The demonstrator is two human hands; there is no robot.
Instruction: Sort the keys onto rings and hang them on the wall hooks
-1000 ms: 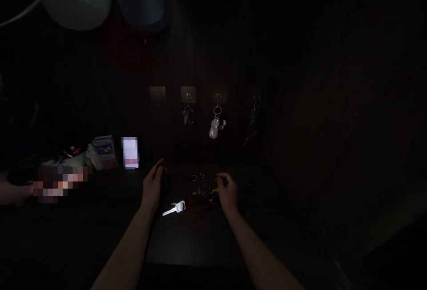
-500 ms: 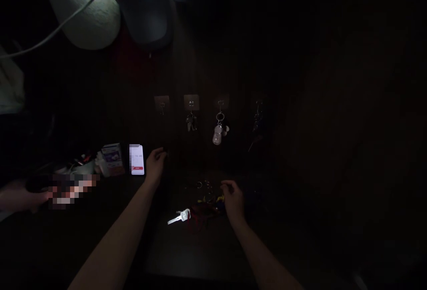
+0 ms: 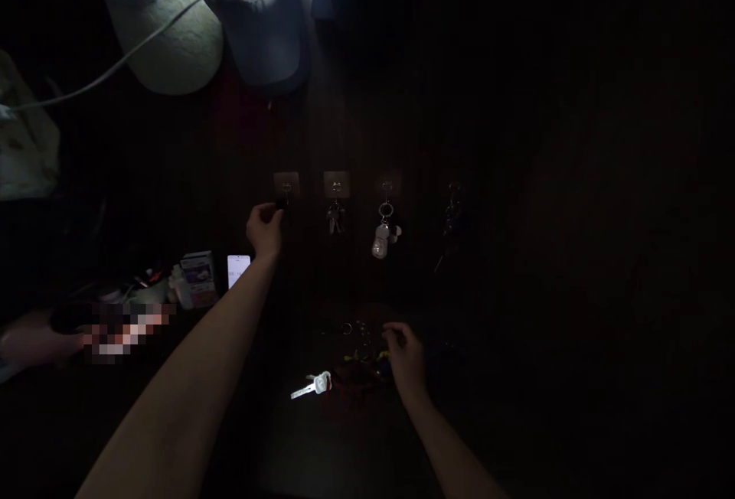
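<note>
My left hand (image 3: 266, 231) is raised just below the leftmost wall hook (image 3: 287, 187), its fingers closed in a pinch. Whatever it may hold is lost in the dark. Over the table, my right hand (image 3: 406, 350) has its fingers curled and pinched beside a yellow and dark item (image 3: 383, 363); I cannot make out anything between them. A brightly lit key (image 3: 313, 386) lies left of that hand, next to dark red strands (image 3: 353, 376). Small metal rings (image 3: 347, 328) rest behind these.
On other hooks hang a key bunch (image 3: 334, 217), keys with a pale charm (image 3: 380, 241) and a dark bunch (image 3: 452, 220). Caps (image 3: 172, 47) hang above with a white cord (image 3: 123, 61). A lit phone (image 3: 238, 269) and small box (image 3: 199, 278) stand left, near another person's hand (image 3: 43, 342).
My left hand has risen from beside the phone to the leftmost hook, its forearm now covering part of the phone. My right hand stays about where it was. The view has shifted slightly.
</note>
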